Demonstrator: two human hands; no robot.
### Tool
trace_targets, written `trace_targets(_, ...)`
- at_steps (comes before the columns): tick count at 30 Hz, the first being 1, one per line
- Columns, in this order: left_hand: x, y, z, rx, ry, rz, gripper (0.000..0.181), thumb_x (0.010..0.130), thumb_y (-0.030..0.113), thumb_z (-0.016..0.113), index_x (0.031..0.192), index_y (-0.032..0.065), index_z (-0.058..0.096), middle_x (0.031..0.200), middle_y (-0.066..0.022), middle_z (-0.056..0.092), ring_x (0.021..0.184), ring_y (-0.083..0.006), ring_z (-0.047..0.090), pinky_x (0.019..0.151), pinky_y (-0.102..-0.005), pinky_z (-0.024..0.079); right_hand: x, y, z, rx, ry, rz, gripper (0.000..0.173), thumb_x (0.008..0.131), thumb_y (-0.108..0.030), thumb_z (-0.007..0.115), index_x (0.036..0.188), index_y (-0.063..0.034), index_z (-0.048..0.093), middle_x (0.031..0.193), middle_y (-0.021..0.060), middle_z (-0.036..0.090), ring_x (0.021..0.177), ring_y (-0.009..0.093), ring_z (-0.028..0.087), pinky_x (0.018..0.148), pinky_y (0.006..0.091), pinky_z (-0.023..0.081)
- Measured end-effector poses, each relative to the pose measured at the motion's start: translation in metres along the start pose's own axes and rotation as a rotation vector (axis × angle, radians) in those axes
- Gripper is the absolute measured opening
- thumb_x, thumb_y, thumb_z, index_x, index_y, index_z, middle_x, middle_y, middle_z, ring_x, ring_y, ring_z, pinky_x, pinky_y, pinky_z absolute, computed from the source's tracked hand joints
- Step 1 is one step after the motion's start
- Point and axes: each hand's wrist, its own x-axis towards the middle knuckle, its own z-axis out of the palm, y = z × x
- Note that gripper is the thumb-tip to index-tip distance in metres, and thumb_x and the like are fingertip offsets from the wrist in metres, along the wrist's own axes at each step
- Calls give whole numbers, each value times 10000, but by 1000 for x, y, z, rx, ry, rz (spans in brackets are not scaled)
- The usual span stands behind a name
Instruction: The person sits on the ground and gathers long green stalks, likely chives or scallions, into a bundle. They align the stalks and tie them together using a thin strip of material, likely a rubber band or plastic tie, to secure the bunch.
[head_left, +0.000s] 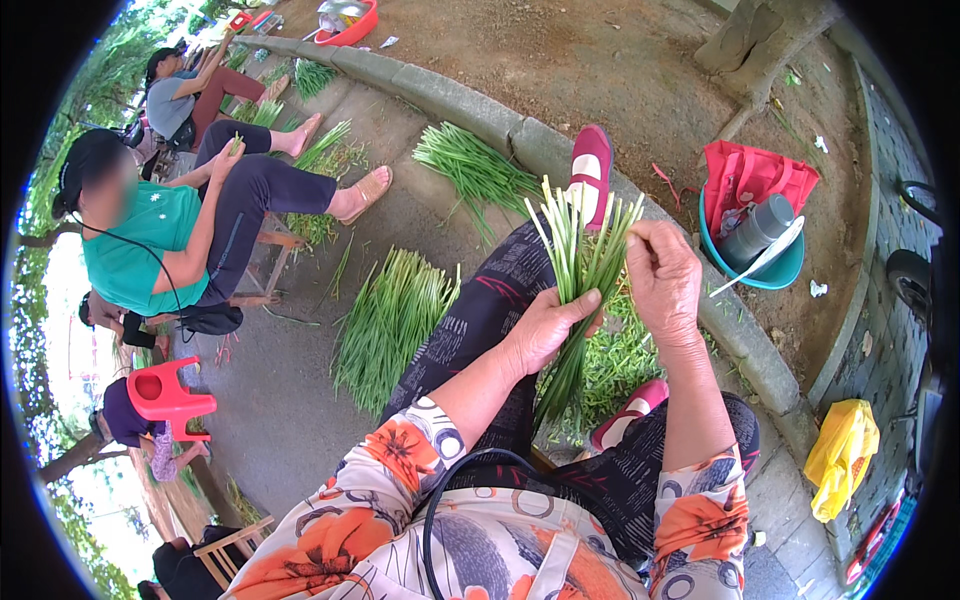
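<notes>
My left hand is wrapped around a bunch of long green stalks, likely garlic chives. The thumb lies across the front, pale cut ends point away from me, and darker ends hang between my knees. At the bunch's right edge, my right hand has thumb and forefinger pinched at a stalk near the pale ends; the other fingers are curled. Below the hands, short green trimmings are heaped on the ground between my feet. Beside my left leg lies a thick pile of similar stalks.
Another stalk pile lies against the stone kerb. Beyond the kerb, a teal basin holds a red bag and a grey flask. A yellow bag sits right. A seated person and red plastic stool are left.
</notes>
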Motion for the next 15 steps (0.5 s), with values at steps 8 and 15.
trace_targets(8,0,-1,-1,6,-7,14,312,908,354,589,1028,68,557,747,-12,522,667,-115,458,595,-250,384,7,11,-19,158,96,247,195,926,-161,501,795,-21,536,578,11,455,528,79,409,510,259,391)
trace_targets(15,-1,-1,1,17,25,29,276,914,318,588,1012,63,554,746,-11,524,663,-114,460,597,-251,390,6,15,-32,-33,-66,328,262,931,-192,520,745,-9,547,573,35,533,493,109,488,516,284,422)
